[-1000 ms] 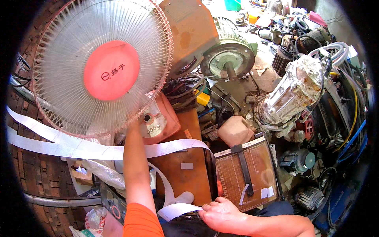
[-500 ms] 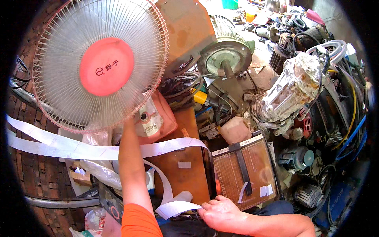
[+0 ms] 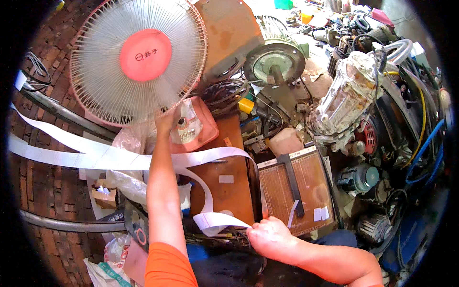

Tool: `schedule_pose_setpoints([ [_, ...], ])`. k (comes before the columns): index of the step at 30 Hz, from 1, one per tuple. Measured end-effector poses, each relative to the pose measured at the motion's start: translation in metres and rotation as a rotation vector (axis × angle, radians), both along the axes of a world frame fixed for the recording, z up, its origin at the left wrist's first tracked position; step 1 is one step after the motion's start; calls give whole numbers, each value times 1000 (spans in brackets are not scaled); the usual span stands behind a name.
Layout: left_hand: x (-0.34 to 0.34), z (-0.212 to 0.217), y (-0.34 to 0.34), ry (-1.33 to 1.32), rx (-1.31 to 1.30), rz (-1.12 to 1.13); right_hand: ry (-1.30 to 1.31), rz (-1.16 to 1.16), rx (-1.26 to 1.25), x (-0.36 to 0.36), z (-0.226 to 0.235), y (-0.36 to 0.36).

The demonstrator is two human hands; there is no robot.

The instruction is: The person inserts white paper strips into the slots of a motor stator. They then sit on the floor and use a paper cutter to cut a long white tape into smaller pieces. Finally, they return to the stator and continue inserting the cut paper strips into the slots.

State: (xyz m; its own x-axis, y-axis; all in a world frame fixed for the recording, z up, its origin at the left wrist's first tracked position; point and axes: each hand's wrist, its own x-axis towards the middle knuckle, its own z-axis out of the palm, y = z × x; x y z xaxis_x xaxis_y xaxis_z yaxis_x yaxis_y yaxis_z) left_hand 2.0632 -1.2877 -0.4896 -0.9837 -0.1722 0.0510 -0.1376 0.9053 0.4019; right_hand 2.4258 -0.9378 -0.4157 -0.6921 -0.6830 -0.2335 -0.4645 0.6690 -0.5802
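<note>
A long white paper strip (image 3: 119,159) runs from the left edge past my left forearm, over a brown board (image 3: 234,191), and loops back to my right hand (image 3: 270,235). That hand is closed, pinching the strip's end beside the paper cutter (image 3: 272,191). My left hand (image 3: 165,122) reaches up to the lower rim of a round electric fan (image 3: 191,62) with a pink centre. Its fingers are hidden behind the fan's wire guard, so their grip does not show. Below the guard sits the fan's pink and white base (image 3: 208,126).
Small cut white pieces (image 3: 321,214) lie on the cutter, and one on the brown board. Motors, including a large dusty one (image 3: 342,103), crowd the right with cables. A green flanged motor (image 3: 263,62) stands behind. Plastic bags (image 3: 117,246) and a metal pipe (image 3: 71,223) are at left.
The whole view has shifted, with the scene higher in the picture. Relative to its base, the fan head has moved right and up. My right hand keeps its pinch on the strip.
</note>
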Motion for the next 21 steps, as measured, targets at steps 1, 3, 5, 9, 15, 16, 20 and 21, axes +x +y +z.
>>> schedule_pose_setpoints([
  [1,6,-3,11,-40,0,-88,-25,-4,39,-1,4,2],
  [3,25,-12,1,-36,-155,-218,-29,21,52,5,12,1],
  [5,38,-39,3,12,-314,-301,62,-42,-58,16,3,2],
  [9,63,-67,5,56,-307,-302,36,-12,-59,28,19,5],
  [15,70,-48,34,166,-203,-254,2,-35,-5,18,19,11],
  [16,69,-37,49,199,-162,-177,3,-47,-14,17,18,14],
  [20,44,-26,42,463,153,21,2,-3,13,13,19,18],
  [21,22,-45,9,627,111,27,19,3,-8,15,17,16],
])
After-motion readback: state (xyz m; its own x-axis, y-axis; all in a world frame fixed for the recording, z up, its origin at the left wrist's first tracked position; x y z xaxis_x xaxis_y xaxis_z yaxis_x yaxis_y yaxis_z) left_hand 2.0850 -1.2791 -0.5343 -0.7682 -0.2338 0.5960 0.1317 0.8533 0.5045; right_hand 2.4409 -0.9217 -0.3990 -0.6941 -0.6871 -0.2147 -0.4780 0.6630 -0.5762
